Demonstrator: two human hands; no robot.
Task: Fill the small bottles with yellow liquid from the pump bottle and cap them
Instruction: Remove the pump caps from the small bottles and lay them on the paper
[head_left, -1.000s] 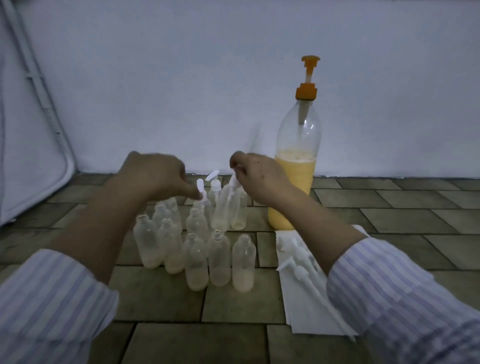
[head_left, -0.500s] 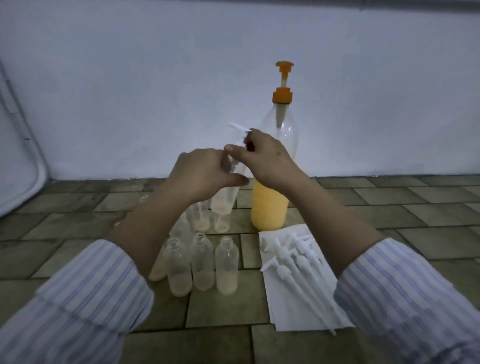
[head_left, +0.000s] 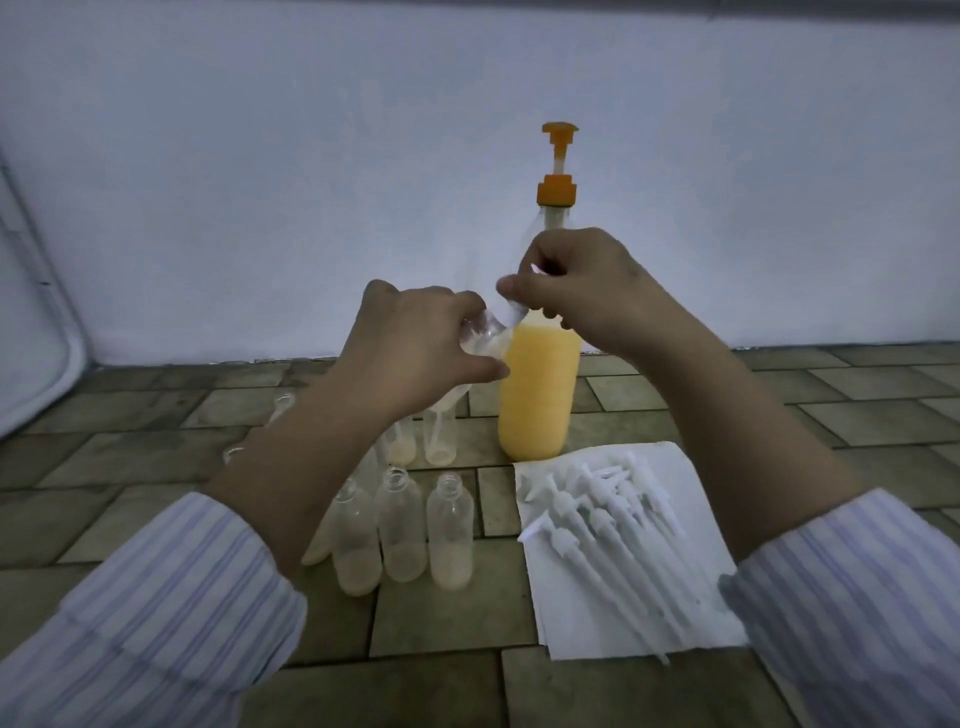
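Since a second ago both hands have risen off the cluster on the floor, carrying one small bottle (head_left: 483, 338) up in front of the pump bottle (head_left: 540, 374); half a second ago it hung nearly upright, and now it tilts, its neck toward one o'clock; the left hand (head_left: 415, 353) grips its body with curled fingers and thumb, and the right hand (head_left: 582, 291) pinches the white pump cap (head_left: 517, 312) at its neck, fingers bent round it; whether the cap is fully seated I cannot tell.

The pump bottle stands upright on the tiled floor (head_left: 441, 618) at twelve o'clock from the hands, against the white wall (head_left: 363, 156), its orange pump head (head_left: 558, 161) raised, the yellow liquid filling roughly its lower half; at six o'clock from the left hand a row of open small bottles (head_left: 449, 530) stands uncapped, each with a little pale liquid at the bottom; more bottles stand behind them, partly hidden by the left forearm; at four o'clock from that row lies a white paper sheet (head_left: 613, 618) bearing a heap of loose white pump caps (head_left: 608, 509) with long dip tubes; striped sleeves (head_left: 156, 623) cover both forearms up to the wrists.
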